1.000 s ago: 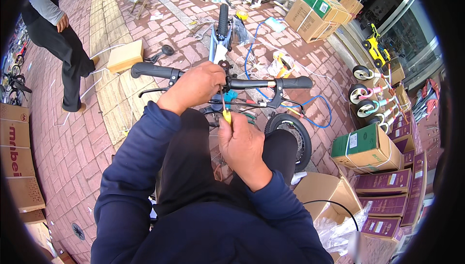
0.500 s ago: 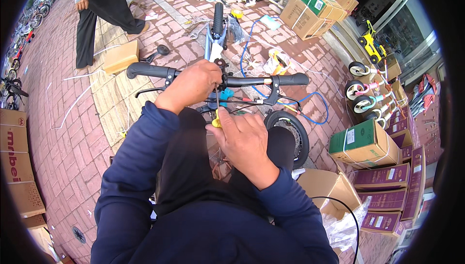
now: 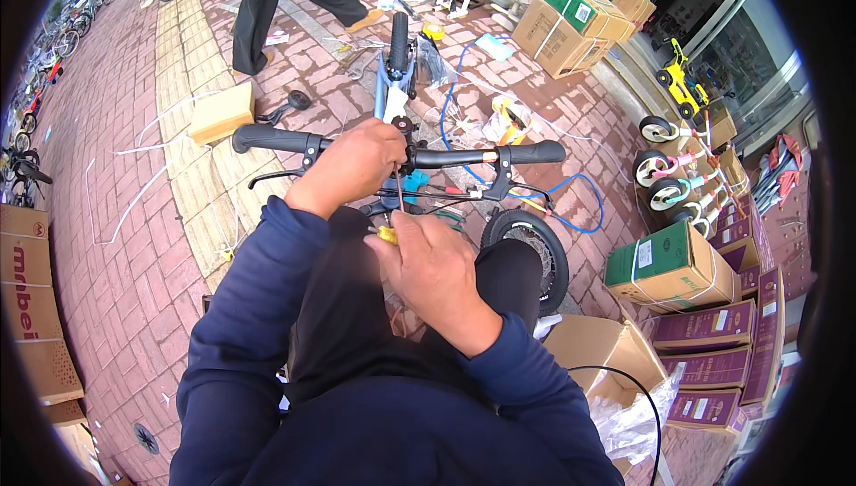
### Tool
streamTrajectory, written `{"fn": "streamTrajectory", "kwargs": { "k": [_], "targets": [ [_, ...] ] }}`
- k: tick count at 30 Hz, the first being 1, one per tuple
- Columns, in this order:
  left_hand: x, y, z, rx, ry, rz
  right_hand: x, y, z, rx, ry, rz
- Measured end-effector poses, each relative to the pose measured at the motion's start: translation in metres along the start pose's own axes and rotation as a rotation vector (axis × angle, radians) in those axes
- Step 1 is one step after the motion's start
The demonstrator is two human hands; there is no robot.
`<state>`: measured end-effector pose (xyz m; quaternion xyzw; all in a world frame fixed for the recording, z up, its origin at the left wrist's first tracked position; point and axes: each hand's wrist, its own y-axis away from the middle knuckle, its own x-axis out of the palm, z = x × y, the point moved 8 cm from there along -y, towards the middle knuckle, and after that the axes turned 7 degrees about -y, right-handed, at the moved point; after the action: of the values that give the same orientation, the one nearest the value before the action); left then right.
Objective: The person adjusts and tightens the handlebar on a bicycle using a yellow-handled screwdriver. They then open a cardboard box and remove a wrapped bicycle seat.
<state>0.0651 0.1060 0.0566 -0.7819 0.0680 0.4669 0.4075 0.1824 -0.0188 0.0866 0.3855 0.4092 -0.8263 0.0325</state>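
A small bicycle stands between my knees, its black handlebar (image 3: 450,158) crosswise in front of me. My left hand (image 3: 352,165) is closed at the middle of the bar, by the stem; its fingertips hide what exactly they grip. My right hand (image 3: 437,276) grips a screwdriver (image 3: 387,234) by its yellow handle. The metal shaft points away from me, up to the bar's middle beside my left fingers; its tip is hidden. Black brake levers and cables hang under the bar. Beyond the stem lies the light blue frame (image 3: 381,98). A wheel (image 3: 539,263) with a black tyre is beside my right knee.
A brown carton (image 3: 221,113) and a black pedal-like part (image 3: 294,102) lie at the left on the brick paving. Blue cord (image 3: 599,210) loops at the right. Strapped cartons (image 3: 673,263) and balance bikes (image 3: 660,165) stand farther right. A person's legs (image 3: 263,13) are at the top.
My right hand and the screwdriver handle have shifted slightly left and toward me. My left hand has stayed at the bar. The walking person has moved right; another person's legs show at upper left.
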Motion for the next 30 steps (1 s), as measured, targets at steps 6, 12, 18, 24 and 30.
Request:
{"fn": "streamTrajectory", "kwargs": {
  "k": [6,12,18,24,30],
  "targets": [
    [-0.001,0.0,0.0,-0.008,0.01,0.018,0.018,0.025,-0.052,0.799,-0.868,-0.034],
    [0.002,0.0,0.003,-0.024,0.028,0.017,-0.019,-0.001,0.002,-0.003,0.064,0.138],
    [0.001,0.0,0.004,-0.038,0.057,0.007,0.03,0.004,0.015,-0.324,0.63,0.453],
    [0.002,0.002,0.006,-0.046,0.058,0.003,0.045,0.003,-0.006,0.019,0.289,0.365],
    [0.004,0.001,0.007,-0.027,0.048,-0.016,0.055,0.025,-0.036,0.806,-0.979,0.135]
  ]
}}
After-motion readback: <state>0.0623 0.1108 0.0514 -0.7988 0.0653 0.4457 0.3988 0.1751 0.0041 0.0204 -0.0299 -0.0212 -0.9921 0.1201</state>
